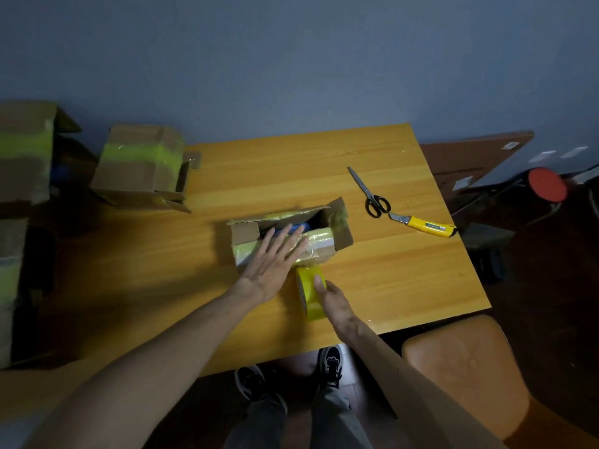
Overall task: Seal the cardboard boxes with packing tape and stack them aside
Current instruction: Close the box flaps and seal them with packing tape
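- Right, the small box [319, 238] sat in the middle of the surface [291, 170], and it was very much the one being worked on.
- Its near flap was folded down across the top with a yellow-green band already over it. The far flap stood up, so a gap showed with a blue item [299, 227] lying inside.
- Left hand [272, 257] lay flat on that near flap, fingers straight and spread, grasping nothing and simply pressing the cardboard down.
- Right hand [334, 303] was wrapped over the tape roll [308, 291], thumb on top. The roll stood on edge just beside the small box's near wall, with a strip of tape seeming to run up onto the box.
- So my read was mid-seal: one strip being laid, top not yet closed, stacking nowhere near.
- Next move, as I judged it, called for the far flap to be brought down to meet the near one. The roll would then need drawing across the seam while the flat hand kept the flaps from springing up.
- A cut would follow, and the tools were handy. The scissors [372, 196] and the yellow utility knife [428, 225] lay to the right of the small box, near but apart from it.
- Well to the left of the small box, at the surface's edge, a taped box [139, 160] rested with its own yellow band. That looked the likely spot for stacking.
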